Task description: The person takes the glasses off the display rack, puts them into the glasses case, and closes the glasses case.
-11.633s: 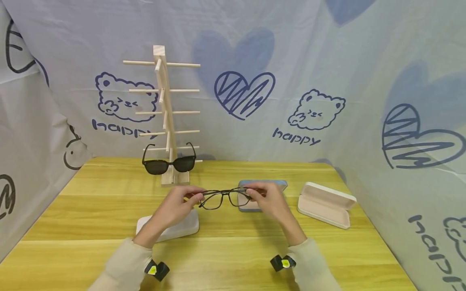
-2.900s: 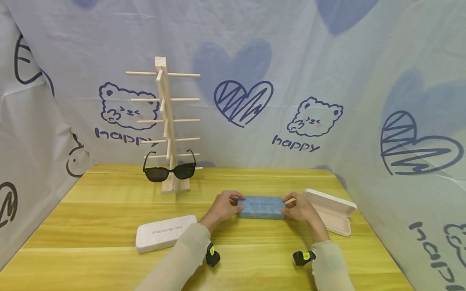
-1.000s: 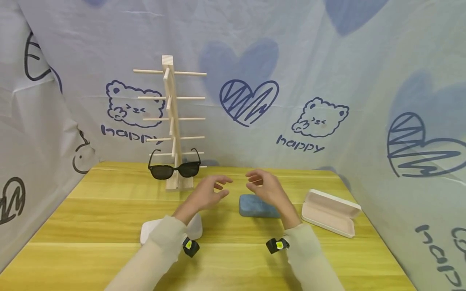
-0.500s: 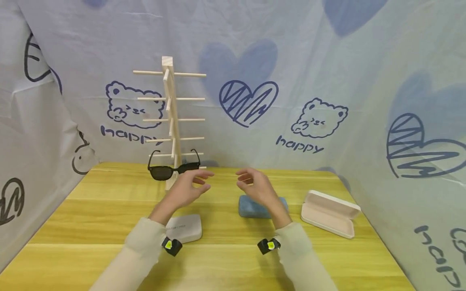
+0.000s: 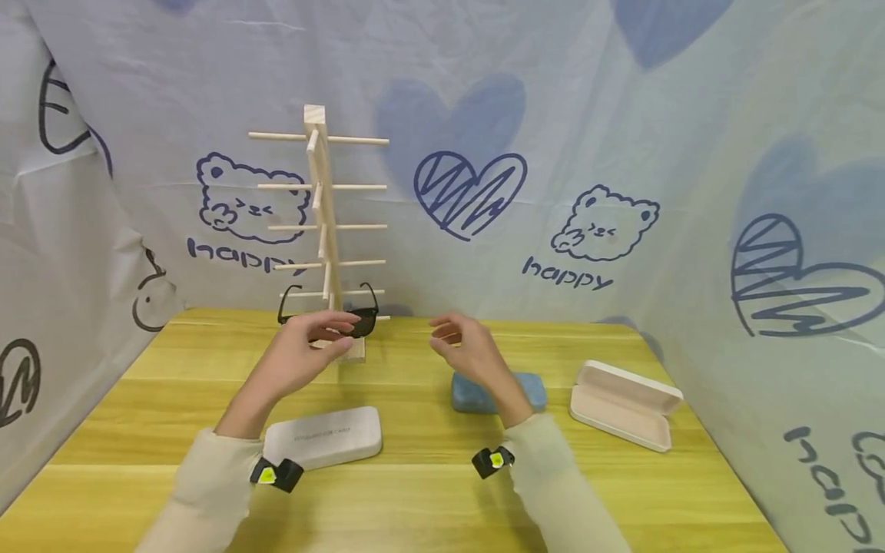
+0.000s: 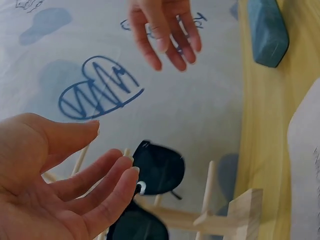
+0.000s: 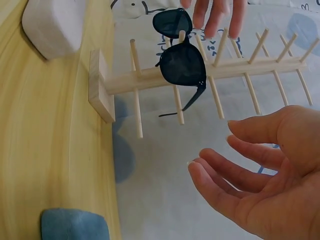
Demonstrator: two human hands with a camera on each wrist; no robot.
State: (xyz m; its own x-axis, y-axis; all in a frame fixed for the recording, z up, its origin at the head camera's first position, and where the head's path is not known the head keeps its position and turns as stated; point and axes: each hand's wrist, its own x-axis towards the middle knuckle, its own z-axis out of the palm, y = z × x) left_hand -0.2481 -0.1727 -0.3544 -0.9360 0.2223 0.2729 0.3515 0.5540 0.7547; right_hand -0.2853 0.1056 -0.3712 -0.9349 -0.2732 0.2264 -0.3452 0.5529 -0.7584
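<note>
Black sunglasses (image 5: pixel 362 322) hang low on a wooden peg rack (image 5: pixel 325 230); in the right wrist view their dark lenses (image 7: pixel 182 62) show whole. My left hand (image 5: pixel 297 353), fingers loosely bent and holding nothing, is in front of the sunglasses and hides one lens in the head view. Whether it touches them I cannot tell. My right hand (image 5: pixel 473 353) hovers to the right of the rack, its relaxed fingers bare of any object. Below and behind that hand lies a closed blue glasses case (image 5: pixel 528 390) on the table.
A closed white glasses case (image 5: pixel 328 438) with lettering lies near my left forearm. At the right, a white case (image 5: pixel 622 407) stands with its lid up. The rack's upper pegs carry nothing. A printed cloth (image 5: pixel 470 84) hangs behind the wooden table (image 5: pixel 415 499).
Earlier both hands held clear eyeglasses, now out of sight; later they gripped the blue case, by then closed. They have since released it and moved left, the left hand reaching the sunglasses.
</note>
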